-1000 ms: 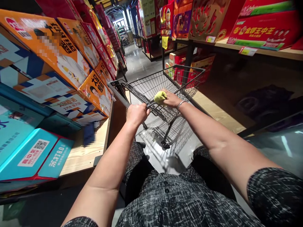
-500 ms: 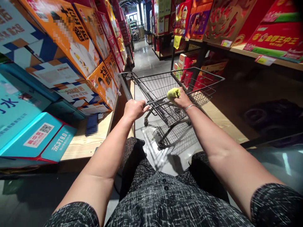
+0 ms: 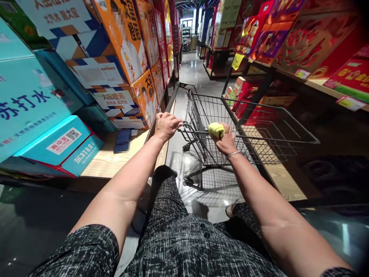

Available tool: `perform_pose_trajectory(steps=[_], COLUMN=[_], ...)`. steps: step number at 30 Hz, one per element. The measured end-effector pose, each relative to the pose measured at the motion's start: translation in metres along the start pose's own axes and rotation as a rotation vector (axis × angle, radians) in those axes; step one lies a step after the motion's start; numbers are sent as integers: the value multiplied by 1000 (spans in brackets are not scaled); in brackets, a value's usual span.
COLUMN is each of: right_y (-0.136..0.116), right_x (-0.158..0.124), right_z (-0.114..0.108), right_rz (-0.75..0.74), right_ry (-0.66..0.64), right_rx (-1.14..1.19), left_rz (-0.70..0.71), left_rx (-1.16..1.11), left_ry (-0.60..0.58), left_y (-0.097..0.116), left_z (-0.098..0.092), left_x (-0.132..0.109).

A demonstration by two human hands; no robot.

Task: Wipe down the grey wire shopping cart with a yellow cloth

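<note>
A dark wire shopping cart [image 3: 213,111] stands turned sideways in the aisle in front of me. My left hand [image 3: 167,126] is closed over the near end of its handle [image 3: 171,100], fingers curled toward the basket frame. My right hand [image 3: 225,139] is wrapped round a bunched yellow-green cloth [image 3: 216,130] at the near side rim of the basket. Whether its fingers also grip the rim is hidden. No goods are visible in the basket.
Stacked orange drink cartons [image 3: 141,92] and turquoise cartons [image 3: 57,142] fill the left wooden shelf [image 3: 100,161], close to the cart handle. Red gift boxes [image 3: 268,42] line the right shelf, whose lower board [image 3: 284,184] lies beside the basket. A shiny floor [image 3: 191,69] runs down the aisle.
The cart has shifted to the right in view and swung round, its basket now pointing more to the right. Both hands stay at it; the left fingers look less tightly curled. My view has turned slightly.
</note>
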State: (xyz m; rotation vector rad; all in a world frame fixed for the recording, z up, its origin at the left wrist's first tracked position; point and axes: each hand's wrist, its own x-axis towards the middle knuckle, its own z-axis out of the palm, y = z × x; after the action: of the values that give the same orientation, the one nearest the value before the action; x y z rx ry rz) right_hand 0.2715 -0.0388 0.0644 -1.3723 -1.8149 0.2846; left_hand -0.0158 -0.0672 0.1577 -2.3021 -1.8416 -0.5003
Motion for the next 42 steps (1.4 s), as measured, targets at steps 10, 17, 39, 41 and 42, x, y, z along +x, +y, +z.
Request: perform_pose_trajectory(steps=[10, 17, 39, 41, 42], right_y=[-57, -64, -51, -41, -35], right_x=[3, 22, 33, 45, 52], right_z=[10, 15, -11, -6, -2], right_rz=[-227, -278, -141, -10, 51], right_ry=[-176, -361, -734, -829, -848], right_rx=[-229, -251, 205, 419, 506], left_rz=[-201, -204, -251, -288, -309], left_rx=[-121, -160, -214, -229, -241], left_ry=[46, -31, 13, -6, -11], left_y=[11, 14, -40, -38, -37], left_z=[10, 25, 54, 53, 53], left_x=[11, 27, 70, 75, 78])
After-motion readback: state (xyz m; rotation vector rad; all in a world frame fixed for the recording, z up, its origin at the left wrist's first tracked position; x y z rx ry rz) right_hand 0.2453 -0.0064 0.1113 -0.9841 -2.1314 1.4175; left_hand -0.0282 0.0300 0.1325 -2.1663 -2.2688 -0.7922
